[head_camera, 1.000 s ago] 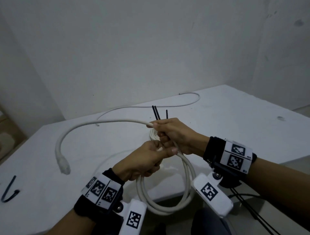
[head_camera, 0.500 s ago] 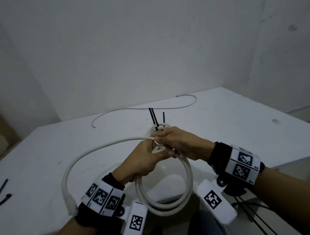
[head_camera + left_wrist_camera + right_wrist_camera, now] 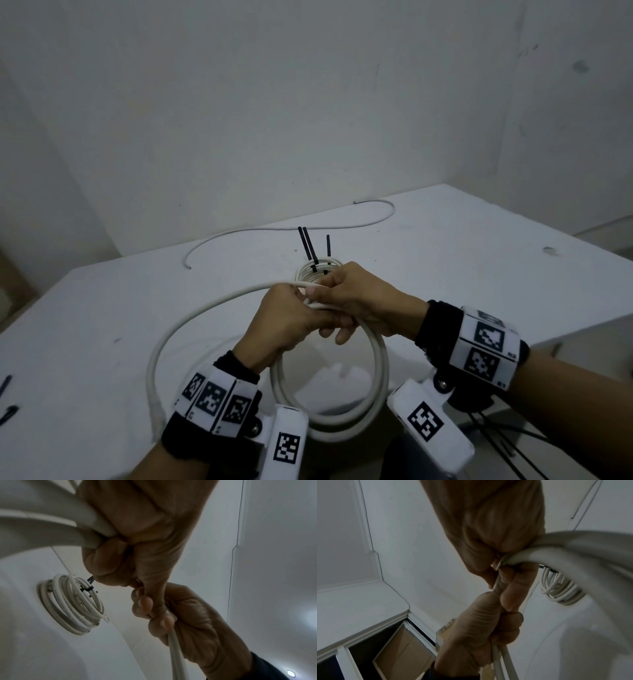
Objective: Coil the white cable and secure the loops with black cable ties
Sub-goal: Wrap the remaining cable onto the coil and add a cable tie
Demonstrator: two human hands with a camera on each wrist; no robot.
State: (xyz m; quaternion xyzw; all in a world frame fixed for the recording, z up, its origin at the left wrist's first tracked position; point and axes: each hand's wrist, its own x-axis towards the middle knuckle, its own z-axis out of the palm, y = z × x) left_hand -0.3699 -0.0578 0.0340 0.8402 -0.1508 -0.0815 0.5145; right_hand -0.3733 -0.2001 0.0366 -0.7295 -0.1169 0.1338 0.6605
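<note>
I hold a thick white cable (image 3: 378, 370) coiled in loops that hang over the table's near edge. My left hand (image 3: 291, 318) and right hand (image 3: 352, 298) both grip the loops at the top, knuckles touching. The cable's free length arcs out left and ends in a plug (image 3: 156, 407) by my left wrist. The left wrist view shows my left hand (image 3: 137, 536) fisted round the cable (image 3: 51, 524), and the right wrist view my right hand (image 3: 488, 534) curled over the cable (image 3: 583, 545). Loose black cable ties (image 3: 7, 401) lie at the table's far left.
Just behind my hands lies a small coil of thin white cable (image 3: 310, 270) bound with black ties (image 3: 308, 246) whose tails stick up. A thin white wire (image 3: 291, 229) curves along the back of the white table (image 3: 479, 260). Walls stand close behind and right.
The free length has swung down and towards me, and its plug now lies by my left wrist. The arc has tightened into a wider loop. Both hands keep their grip.
</note>
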